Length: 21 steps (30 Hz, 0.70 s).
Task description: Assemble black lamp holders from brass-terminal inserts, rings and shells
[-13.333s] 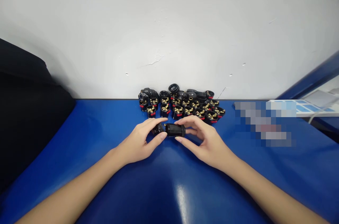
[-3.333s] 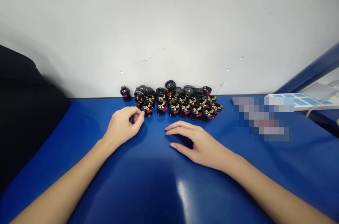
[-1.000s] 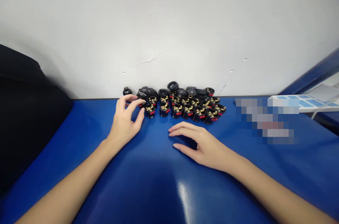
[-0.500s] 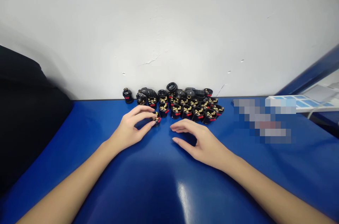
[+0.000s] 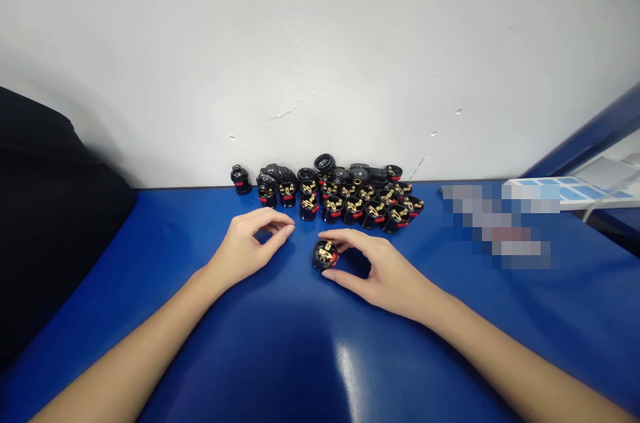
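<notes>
My right hand holds a black lamp socket between thumb and fingertips, just in front of the group. Brass contacts show in its upturned open end, and a red switch piece sits on its side. My left hand is a little to the left, with thumb and fingertips drawn together and nothing visible between them. Behind the hands, several similar lamp sockets stand upright in rows, brass contacts facing up and red switches on their sides.
Black caps lie behind the rows along the white wall. One capped socket stands alone at the left. Black cloth borders the blue table. A white-and-blue panel and a blurred-out patch are at the right.
A lamp socket that was at my left fingertips is now between my right thumb and fingers, nearer to me. My left fingers have closed together; my right hand has barely moved.
</notes>
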Motion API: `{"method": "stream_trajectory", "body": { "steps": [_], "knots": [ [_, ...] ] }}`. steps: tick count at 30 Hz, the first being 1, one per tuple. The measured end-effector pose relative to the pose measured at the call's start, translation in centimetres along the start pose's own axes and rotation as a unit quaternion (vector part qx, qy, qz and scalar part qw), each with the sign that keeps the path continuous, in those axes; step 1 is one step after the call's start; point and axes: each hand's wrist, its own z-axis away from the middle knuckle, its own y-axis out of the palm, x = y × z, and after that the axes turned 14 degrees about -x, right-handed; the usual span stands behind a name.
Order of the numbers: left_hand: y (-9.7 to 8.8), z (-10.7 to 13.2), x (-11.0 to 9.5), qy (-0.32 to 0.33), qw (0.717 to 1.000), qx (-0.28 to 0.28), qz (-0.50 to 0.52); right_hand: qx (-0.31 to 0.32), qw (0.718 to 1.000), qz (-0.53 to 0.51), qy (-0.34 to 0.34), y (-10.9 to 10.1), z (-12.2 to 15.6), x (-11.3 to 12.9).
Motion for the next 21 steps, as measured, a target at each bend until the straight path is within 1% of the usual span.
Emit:
{"method": "stream_trajectory", "body": {
  "steps": [3,6,9,11,15,18,21],
  "knots": [
    [-0.3,-0.4,0.2,-0.018,0.996,-0.059,-0.059,0.010,1.000,0.003,-0.012,-0.1,-0.1,0.2],
    [-0.7,-0.8,0.5,-0.037,0.988,-0.118,-0.093,0.017,1.000,0.006,-0.020,-0.2,-0.1,0.3],
    [-1.1,-1.3,0.7,-0.058,0.981,-0.152,-0.108,0.021,0.999,0.008,-0.025,-0.3,-0.1,0.3],
    [-1.2,-1.7,0.8,-0.074,0.977,-0.161,-0.121,0.024,0.999,0.006,-0.026,-0.3,-0.1,0.2],
    [-1.2,-2.5,0.9,-0.106,0.967,-0.159,-0.168,0.031,0.999,0.002,-0.029,-0.3,-0.1,0.2],
    [-1.2,-3.1,0.9,-0.101,0.957,-0.159,-0.219,0.033,0.999,0.001,-0.029,-0.4,-0.1,0.2],
    [-1.0,-3.7,1.0,-0.097,0.951,-0.157,-0.249,0.034,0.999,-0.002,-0.029,-0.5,-0.1,0.2]
  ]
}}
